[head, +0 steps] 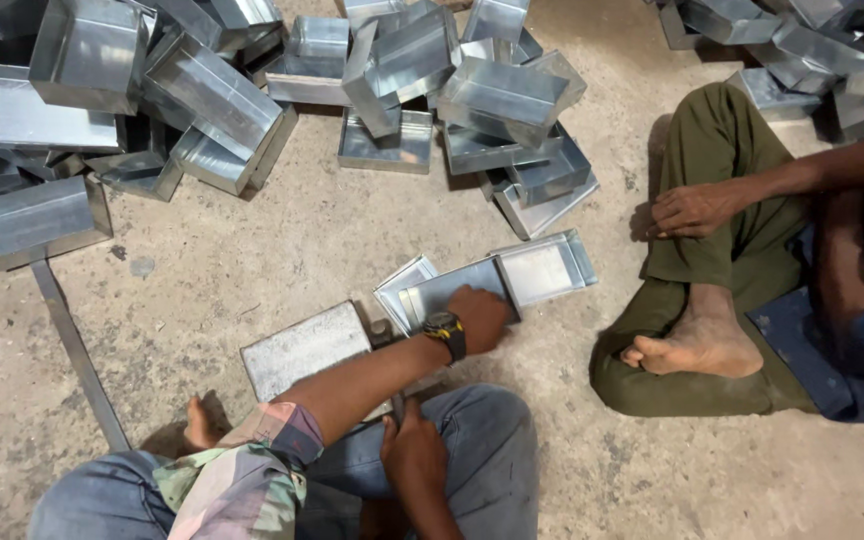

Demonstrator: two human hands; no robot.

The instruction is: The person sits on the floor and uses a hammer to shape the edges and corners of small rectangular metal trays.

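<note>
Holding: a flat metal tray [457, 285] is pressed down on the floor [282, 250] by the left hand [479, 318], closed over its near edge.
Right hand [414, 455]: curled shut on a thin handle [396, 405], maybe a hammer; it is hard to see.
Block: a grey slab [304, 348] lies just beside the tray.
Tip: the tray should be kept flat and still.
Nearby: another person's hand [690, 209] rests on a knee.

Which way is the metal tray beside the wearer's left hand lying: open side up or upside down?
Open side up: the metal tray on the floor shows its inside and raised rim.
</note>
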